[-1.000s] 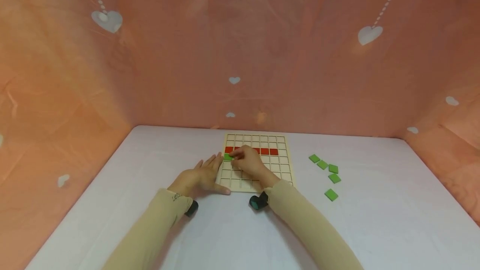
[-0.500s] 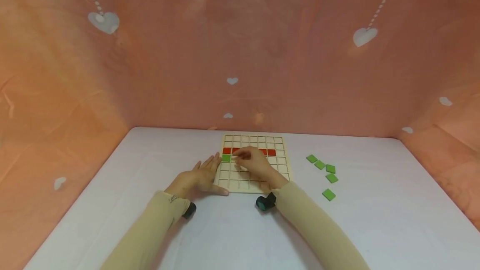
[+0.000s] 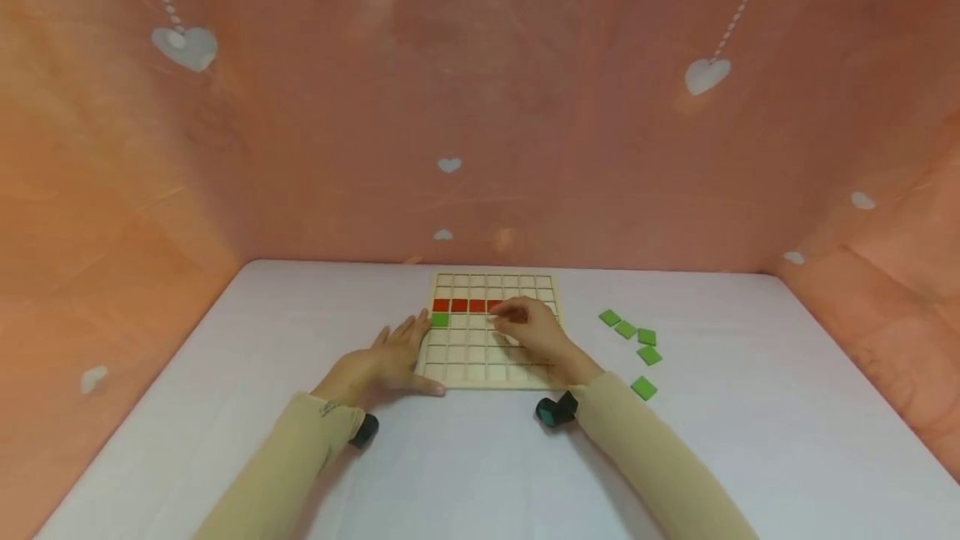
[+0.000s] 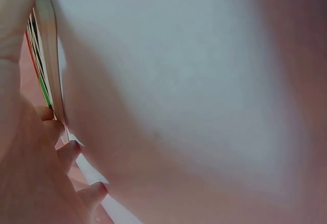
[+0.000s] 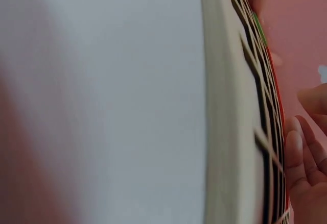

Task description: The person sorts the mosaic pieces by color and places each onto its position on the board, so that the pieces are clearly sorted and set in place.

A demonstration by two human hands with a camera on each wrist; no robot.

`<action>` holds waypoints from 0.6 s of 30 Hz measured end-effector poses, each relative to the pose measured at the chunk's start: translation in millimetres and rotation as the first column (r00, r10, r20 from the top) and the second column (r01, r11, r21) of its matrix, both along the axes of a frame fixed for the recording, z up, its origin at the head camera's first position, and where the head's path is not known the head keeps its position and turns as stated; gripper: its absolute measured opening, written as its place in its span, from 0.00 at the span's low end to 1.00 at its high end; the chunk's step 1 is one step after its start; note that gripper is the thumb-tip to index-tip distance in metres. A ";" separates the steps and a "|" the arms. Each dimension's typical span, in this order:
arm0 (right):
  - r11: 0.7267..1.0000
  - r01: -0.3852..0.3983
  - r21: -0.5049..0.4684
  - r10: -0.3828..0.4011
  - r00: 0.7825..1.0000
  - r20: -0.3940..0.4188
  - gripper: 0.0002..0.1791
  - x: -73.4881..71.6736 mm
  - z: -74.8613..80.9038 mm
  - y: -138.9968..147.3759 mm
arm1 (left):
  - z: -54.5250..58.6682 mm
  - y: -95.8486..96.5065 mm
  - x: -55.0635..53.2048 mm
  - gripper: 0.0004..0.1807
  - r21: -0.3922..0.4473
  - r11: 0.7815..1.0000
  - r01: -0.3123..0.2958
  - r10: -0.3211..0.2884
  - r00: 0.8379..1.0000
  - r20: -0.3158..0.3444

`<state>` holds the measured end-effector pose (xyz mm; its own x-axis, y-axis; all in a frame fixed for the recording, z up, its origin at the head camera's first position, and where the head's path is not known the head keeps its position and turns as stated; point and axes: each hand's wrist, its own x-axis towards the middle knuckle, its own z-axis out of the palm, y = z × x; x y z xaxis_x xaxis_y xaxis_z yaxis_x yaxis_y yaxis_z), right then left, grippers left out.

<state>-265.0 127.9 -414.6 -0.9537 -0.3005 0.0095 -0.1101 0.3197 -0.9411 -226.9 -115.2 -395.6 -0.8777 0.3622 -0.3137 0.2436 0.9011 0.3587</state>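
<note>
A light wooden grid board lies on the white table. Red square tiles run along one of its rows, partly covered by the right hand. Just below the leftmost red tile, a green square tile fills a cell. My left hand rests with spread, straight fingers against the board's left edge, its thumb at the front corner. Over the board's right half hovers my right hand, fingers loosely bent. In the right wrist view its thumb and fingers stand apart with nothing between them.
Several loose green tiles lie on the table right of the board, the nearest one close to the right sleeve. Behind the table hangs a pink-orange cloth with heart prints.
My right hand has moved right, away from the green tile and along the red row, uncovering more red tiles. The left hand stays at the board's edge. The head view has shifted slightly.
</note>
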 end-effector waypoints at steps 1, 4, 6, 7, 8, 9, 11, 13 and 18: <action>1.000 -0.009 0.011 0.010 1.000 -0.021 0.13 0.1 -0.6 2.1 | -0.3 -0.6 0.4 0.64 0.000 1.000 -0.005 0.005 1.000 -0.001; 1.000 -0.001 0.029 0.002 0.999 -0.034 0.13 0.8 -1.0 9.9 | -0.8 -1.4 1.2 0.66 0.004 1.000 -0.011 0.011 1.000 -0.003; 0.997 0.023 0.068 -0.019 0.998 -0.057 0.13 0.9 -0.6 16.3 | -0.7 -1.1 1.0 0.66 0.006 1.000 -0.005 0.005 1.000 -0.008; 0.996 0.039 0.082 -0.034 0.998 -0.058 0.13 0.7 -0.4 19.9 | -1.0 -0.9 0.5 0.67 0.006 1.000 -0.003 0.003 1.000 -0.009; 0.996 0.057 0.075 -0.055 0.998 -0.029 0.13 0.9 0.3 23.1 | -1.2 -0.8 0.0 0.67 0.007 1.000 0.000 0.001 1.000 -0.010; 0.995 0.066 0.080 -0.063 0.998 -0.030 0.13 0.7 0.5 26.4 | -1.0 -0.5 -0.1 0.67 0.007 1.000 0.001 0.000 1.000 -0.009; 0.992 0.079 0.093 -0.077 0.997 -0.030 0.14 0.4 1.5 32.8 | -1.6 -0.4 -1.0 0.67 0.001 1.000 0.001 -0.001 1.000 -0.007; 0.991 0.090 0.100 -0.087 0.996 -0.028 0.15 -0.1 2.0 38.8 | -2.4 -0.1 -1.7 0.67 -0.006 1.000 0.002 -0.002 1.000 -0.004; 0.981 0.115 0.159 -0.109 0.993 -0.048 0.15 -1.5 3.2 54.1 | -2.9 0.4 -3.9 0.65 -0.023 1.000 0.018 -0.018 1.000 -0.004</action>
